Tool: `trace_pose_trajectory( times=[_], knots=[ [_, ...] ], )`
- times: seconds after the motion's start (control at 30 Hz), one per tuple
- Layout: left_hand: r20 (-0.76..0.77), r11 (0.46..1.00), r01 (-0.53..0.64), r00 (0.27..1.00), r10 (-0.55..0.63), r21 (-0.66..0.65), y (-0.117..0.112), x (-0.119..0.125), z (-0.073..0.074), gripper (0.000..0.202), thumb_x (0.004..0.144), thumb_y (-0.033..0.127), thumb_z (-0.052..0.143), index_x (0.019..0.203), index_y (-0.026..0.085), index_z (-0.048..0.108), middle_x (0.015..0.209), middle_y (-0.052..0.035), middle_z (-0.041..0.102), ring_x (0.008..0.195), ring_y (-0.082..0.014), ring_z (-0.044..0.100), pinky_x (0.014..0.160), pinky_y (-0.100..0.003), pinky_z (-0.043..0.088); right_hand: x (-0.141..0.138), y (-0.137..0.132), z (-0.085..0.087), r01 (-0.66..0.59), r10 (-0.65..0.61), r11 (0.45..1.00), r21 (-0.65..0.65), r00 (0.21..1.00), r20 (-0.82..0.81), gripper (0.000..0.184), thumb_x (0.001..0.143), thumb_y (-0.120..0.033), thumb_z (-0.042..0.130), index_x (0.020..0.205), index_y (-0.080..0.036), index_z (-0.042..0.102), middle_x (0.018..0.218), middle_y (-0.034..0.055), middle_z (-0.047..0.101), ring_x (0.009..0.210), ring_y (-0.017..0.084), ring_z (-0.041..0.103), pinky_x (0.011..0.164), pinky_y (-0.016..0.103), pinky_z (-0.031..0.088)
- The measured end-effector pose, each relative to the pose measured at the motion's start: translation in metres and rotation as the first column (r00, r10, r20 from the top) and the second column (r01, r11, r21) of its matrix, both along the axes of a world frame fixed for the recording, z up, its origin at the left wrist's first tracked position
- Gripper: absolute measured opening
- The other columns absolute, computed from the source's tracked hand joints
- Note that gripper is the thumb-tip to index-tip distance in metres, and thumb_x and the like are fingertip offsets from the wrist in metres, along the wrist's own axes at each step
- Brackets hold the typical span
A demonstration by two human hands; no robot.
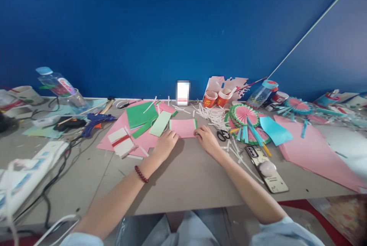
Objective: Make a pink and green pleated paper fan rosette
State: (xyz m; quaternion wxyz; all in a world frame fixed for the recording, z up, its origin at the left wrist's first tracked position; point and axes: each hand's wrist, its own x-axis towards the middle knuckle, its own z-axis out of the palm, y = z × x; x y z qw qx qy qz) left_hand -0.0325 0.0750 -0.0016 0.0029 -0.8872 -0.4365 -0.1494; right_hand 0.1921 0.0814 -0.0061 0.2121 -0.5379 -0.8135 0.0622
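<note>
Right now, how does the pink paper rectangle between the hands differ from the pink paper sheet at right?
The pink paper rectangle is smaller than the pink paper sheet. The rectangle has green short ends; the sheet shows none. The left hand and right hand touch the rectangle, not the sheet. Both are pink paper.

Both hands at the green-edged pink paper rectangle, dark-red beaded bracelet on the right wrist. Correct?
Wrong side: head view shows the dark-red beaded bracelet on the left wrist. Left hand and right hand are at the green-edged pink paper rectangle.
</note>
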Motion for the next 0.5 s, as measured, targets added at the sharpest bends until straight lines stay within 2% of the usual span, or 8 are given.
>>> trace_pose_trajectory(
  times=[0.17, 0.3, 0.37, 0.5],
  knots=[
    [-0.100, 0.998, -0.012, 0.995, 0.018, 0.058, -0.008, 0.008, 0.003, 0.023, 0.080, 0.000, 0.044, 0.077, 0.014, 0.061, 0.077, -0.0100, 0.058, 0.077, -0.0233, 0.053, 0.073, -0.037, 0.040, -0.014, -0.011, 0.009, -0.038, 0.012, 0.997, 0.068, 0.938, 0.347, 0.017, 0.085, -0.010, 0.049, 0.089, -0.020, 0.062, 0.097, 0.0097, 0.059, 0.091, 0.024, 0.050, 0.076, 0.032, 0.037],
    [-0.181, 0.991, -0.090, 0.978, 0.108, 0.101, -0.018, 0.015, 0.002, 0.022, 0.077, 0.000, 0.045, 0.079, 0.013, 0.063, 0.078, -0.0115, 0.059, 0.072, -0.0224, 0.055, 0.069, -0.037, 0.039, -0.026, -0.024, 0.013, 0.021, -0.033, 0.999, 0.032, 0.908, 0.417, 0.015, 0.085, -0.011, 0.049, 0.088, -0.017, 0.063, 0.091, 0.0117, 0.061, 0.085, 0.024, 0.054, 0.075, 0.034, 0.037],
    [-0.171, 0.988, -0.127, 0.975, 0.140, 0.087, -0.025, 0.020, 0.002, 0.017, 0.078, 0.007, 0.047, 0.081, 0.011, 0.063, 0.079, -0.0132, 0.059, 0.072, -0.0235, 0.056, 0.067, -0.038, 0.040, -0.032, -0.032, 0.014, 0.078, -0.081, 0.997, 0.026, 0.897, 0.435, 0.018, 0.085, -0.008, 0.048, 0.090, -0.016, 0.063, 0.091, 0.0134, 0.061, 0.084, 0.024, 0.055, 0.075, 0.035, 0.038],
    [-0.148, 0.980, -0.193, 0.969, 0.198, 0.051, -0.038, 0.030, 0.005, 0.027, 0.081, 0.018, 0.047, 0.101, 0.004, 0.060, 0.086, -0.0166, 0.059, 0.077, -0.0262, 0.058, 0.067, -0.038, 0.041, -0.040, -0.042, 0.016, 0.122, -0.109, 0.993, 0.006, 0.865, 0.490, 0.020, 0.085, -0.007, 0.045, 0.099, -0.014, 0.058, 0.094, 0.0135, 0.061, 0.085, 0.023, 0.058, 0.074, 0.034, 0.042]
  ],
)
